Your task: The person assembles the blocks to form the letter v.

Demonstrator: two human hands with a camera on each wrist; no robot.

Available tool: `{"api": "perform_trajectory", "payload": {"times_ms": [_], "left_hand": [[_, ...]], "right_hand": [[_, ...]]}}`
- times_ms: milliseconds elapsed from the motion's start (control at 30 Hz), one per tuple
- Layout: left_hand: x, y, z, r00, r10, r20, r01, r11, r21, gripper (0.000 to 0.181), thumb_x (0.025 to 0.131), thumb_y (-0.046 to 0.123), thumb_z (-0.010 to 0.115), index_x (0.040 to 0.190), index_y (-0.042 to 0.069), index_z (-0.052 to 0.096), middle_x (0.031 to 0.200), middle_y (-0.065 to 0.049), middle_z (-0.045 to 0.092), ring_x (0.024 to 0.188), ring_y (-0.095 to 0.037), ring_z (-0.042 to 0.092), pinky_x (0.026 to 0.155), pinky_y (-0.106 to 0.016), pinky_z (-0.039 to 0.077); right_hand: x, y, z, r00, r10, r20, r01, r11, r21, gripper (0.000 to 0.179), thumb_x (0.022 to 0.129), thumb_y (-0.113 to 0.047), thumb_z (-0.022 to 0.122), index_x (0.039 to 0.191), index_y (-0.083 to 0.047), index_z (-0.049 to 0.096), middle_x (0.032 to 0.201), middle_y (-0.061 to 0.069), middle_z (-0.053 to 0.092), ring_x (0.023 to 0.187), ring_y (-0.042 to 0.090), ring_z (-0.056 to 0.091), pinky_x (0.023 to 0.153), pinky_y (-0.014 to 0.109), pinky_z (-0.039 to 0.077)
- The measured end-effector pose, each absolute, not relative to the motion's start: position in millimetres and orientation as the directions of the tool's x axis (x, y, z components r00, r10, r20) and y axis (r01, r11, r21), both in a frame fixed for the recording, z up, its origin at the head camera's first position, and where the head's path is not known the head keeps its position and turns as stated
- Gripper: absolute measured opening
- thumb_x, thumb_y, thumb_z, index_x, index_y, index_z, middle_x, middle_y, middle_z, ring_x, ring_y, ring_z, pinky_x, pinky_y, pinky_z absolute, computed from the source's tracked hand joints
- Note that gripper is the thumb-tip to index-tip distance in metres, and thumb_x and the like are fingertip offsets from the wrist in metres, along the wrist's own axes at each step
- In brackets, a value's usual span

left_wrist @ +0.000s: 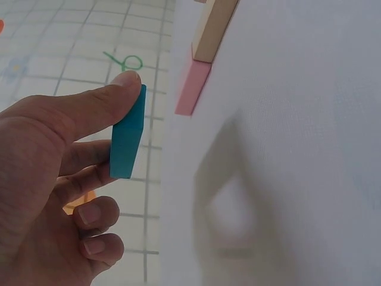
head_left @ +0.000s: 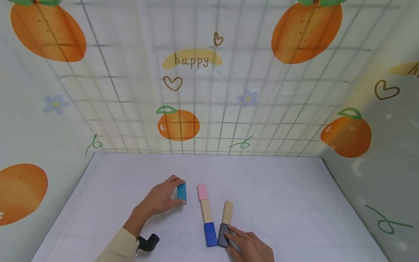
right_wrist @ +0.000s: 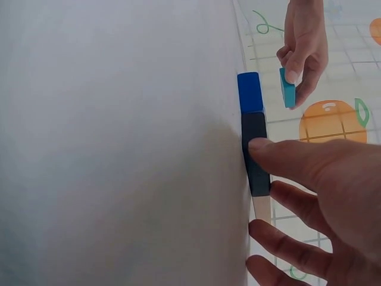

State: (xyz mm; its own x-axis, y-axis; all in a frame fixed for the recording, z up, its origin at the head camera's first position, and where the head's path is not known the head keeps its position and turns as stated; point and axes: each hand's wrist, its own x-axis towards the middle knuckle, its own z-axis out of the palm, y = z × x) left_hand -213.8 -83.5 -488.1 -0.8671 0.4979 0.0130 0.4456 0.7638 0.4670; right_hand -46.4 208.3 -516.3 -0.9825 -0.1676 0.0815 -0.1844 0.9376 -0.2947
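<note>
My left hand [head_left: 162, 196] pinches a light blue block [head_left: 181, 192] between thumb and fingers. The left wrist view shows the block [left_wrist: 127, 140] held on edge, with its shadow on the tabletop. Right of it lies a row of blocks end to end: pink [head_left: 202, 192], bare wood [head_left: 206, 211] and dark blue [head_left: 210, 234]. A second row, angled toward the first, has a bare wood block [head_left: 227, 211] and a black block [head_left: 223, 240]. My right hand [head_left: 252, 247] rests its fairly straight fingers on the black block [right_wrist: 256, 170], whose near end meets the dark blue one.
The white tabletop [head_left: 288, 196] is walled by a printed curtain [head_left: 203, 94] at the back and sides, with a grid, oranges and hearts. A black curved piece [head_left: 149, 242] sticks out beside my left sleeve [head_left: 119, 245].
</note>
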Motion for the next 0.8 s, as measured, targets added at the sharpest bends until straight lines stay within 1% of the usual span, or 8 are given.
{"api": "perform_trajectory", "payload": {"times_ms": [267,467,667,800], "left_hand": [[-215,-77,-486,-0.854,0.520,0.018,0.467,0.751,0.466,0.067,0.087,0.042,0.079,0.143,0.015,0.056,0.138,-0.004,0.054,0.122,-0.023,0.056,0.100,-0.047,0.050],[-216,-72,-481,-0.848,0.529,0.005,0.473,0.753,0.458,0.067,0.087,0.043,0.078,0.144,0.015,0.055,0.140,-0.004,0.053,0.122,-0.023,0.055,0.100,-0.047,0.050],[-218,-69,-479,-0.849,0.528,0.001,0.466,0.749,0.471,0.067,0.087,0.040,0.080,0.144,0.015,0.056,0.140,-0.006,0.052,0.120,-0.024,0.056,0.100,-0.049,0.050],[-218,-67,-479,-0.849,0.529,-0.005,0.466,0.752,0.465,0.067,0.087,0.042,0.079,0.144,0.016,0.056,0.141,-0.005,0.052,0.121,-0.024,0.056,0.100,-0.048,0.050]], "right_hand": [[-47,209,-517,-0.984,-0.166,0.068,-0.179,0.943,-0.282,0.039,0.082,-0.037,0.082,0.118,-0.027,0.077,0.129,-0.009,0.068,0.096,0.014,0.067,0.056,0.018,0.045],[-46,207,-516,-0.982,-0.163,0.091,-0.182,0.944,-0.276,0.038,0.080,-0.036,0.083,0.117,-0.026,0.078,0.128,-0.009,0.069,0.094,0.013,0.067,0.055,0.018,0.045],[-47,209,-517,-0.981,-0.167,0.097,-0.188,0.946,-0.265,0.038,0.080,-0.036,0.083,0.116,-0.026,0.078,0.128,-0.009,0.069,0.093,0.012,0.067,0.055,0.018,0.045],[-47,209,-518,-0.981,-0.167,0.101,-0.189,0.945,-0.266,0.038,0.080,-0.036,0.083,0.116,-0.026,0.078,0.128,-0.009,0.069,0.094,0.013,0.067,0.054,0.018,0.044]]}}
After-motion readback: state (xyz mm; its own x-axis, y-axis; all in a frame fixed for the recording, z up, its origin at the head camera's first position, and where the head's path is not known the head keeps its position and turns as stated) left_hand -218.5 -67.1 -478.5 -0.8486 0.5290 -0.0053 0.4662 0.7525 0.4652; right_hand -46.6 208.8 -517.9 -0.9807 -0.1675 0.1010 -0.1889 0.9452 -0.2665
